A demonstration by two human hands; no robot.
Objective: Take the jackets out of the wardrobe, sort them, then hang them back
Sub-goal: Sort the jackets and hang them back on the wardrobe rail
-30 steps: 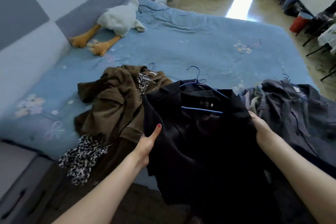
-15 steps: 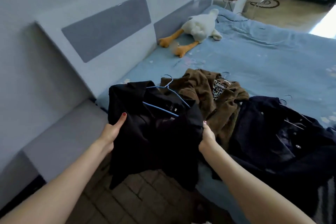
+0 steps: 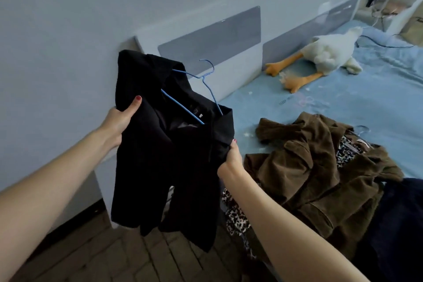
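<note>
Bed with blue sheet against pale wall; grey-panelled headboard; brick-pattern floor below. Plush duck lies near headboard. Brown jacket heaped on bed edge, dark navy garment beside it. Left hand and right hand each grip black jacket, held up off bed on blue hanger.

The black jacket hangs on a blue wire hanger, lifted clear of the bed beyond its near-left corner, its hem dangling over the floor. A brown corduroy jacket lies crumpled on the bed's near edge, and a dark navy jacket lies just right of it.
</note>
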